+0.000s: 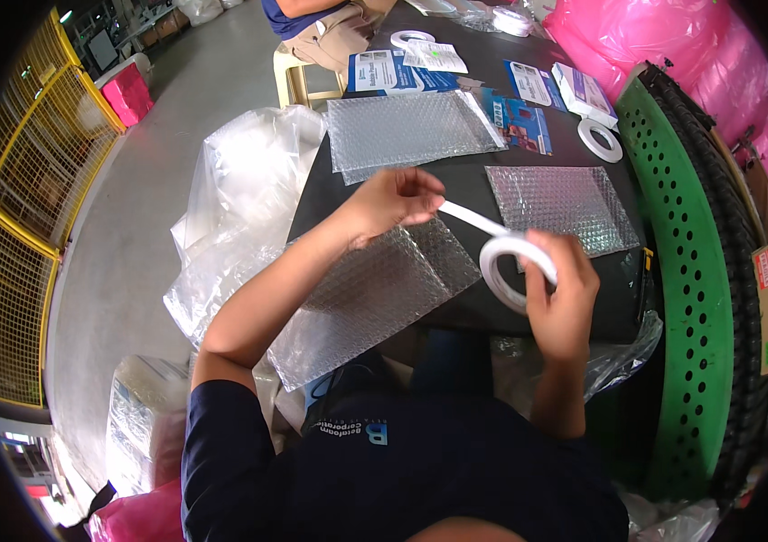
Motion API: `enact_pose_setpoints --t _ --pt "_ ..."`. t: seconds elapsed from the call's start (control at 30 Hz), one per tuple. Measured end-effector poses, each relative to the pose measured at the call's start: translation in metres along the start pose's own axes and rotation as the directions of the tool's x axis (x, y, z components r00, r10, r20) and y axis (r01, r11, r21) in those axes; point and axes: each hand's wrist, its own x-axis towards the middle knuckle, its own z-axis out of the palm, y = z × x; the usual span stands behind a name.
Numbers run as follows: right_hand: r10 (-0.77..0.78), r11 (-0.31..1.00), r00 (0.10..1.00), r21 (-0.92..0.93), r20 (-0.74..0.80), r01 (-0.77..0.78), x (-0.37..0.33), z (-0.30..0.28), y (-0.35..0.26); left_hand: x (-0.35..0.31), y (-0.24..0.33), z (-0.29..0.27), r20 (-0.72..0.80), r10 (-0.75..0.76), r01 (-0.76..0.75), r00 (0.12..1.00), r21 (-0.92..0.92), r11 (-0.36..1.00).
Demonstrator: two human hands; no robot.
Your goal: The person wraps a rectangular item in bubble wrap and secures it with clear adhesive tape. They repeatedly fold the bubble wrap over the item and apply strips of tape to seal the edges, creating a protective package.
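My right hand [563, 294] grips a roll of white tape [495, 275] by its rim, above the near right part of the dark table. A strip of tape [470, 217] runs taut from the roll up to my left hand [398, 200], whose fingers pinch its free end. Under my left forearm lies a bubble wrap bag [357, 303], slanting over the table's near edge. Beyond my left hand is a stack of bubble wrap bags [411, 131]. Another bubble wrap piece [565, 203] lies to the right, behind the roll.
A second tape roll [600, 141] and printed cards [529, 125] lie at the far right of the table [456, 312]. A green perforated panel [687, 298] borders the right side. Clear plastic [253, 172] hangs at the left edge. Someone sits on a stool [292, 79] at the far end.
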Motion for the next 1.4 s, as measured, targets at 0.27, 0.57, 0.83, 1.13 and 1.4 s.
enact_pose_setpoints --t 0.27,0.57,0.83,1.13,1.4 --pt "0.276 0.944 0.782 -0.310 0.559 -0.112 -0.026 -0.016 -0.026 0.032 -0.027 -0.035 -0.073 0.356 -0.160 0.931 0.797 0.582" --pt "0.348 0.912 0.729 -0.394 0.589 -0.117 -0.025 -0.010 -0.015 0.037 -0.053 -0.045 -0.130 0.429 -0.189 0.894 0.760 0.622" --pt "0.344 0.920 0.730 -0.368 0.590 -0.135 -0.026 -0.012 -0.012 0.041 -0.038 -0.040 -0.158 0.301 -0.072 0.941 0.773 0.630" --pt "0.325 0.924 0.723 -0.367 0.610 -0.105 -0.024 -0.010 -0.007 0.045 -0.033 -0.040 -0.139 0.262 -0.055 0.955 0.784 0.618" --pt "0.391 0.911 0.666 -0.371 0.636 -0.180 -0.019 -0.008 -0.005 0.051 -0.038 -0.041 -0.136 0.298 -0.062 0.945 0.820 0.569"
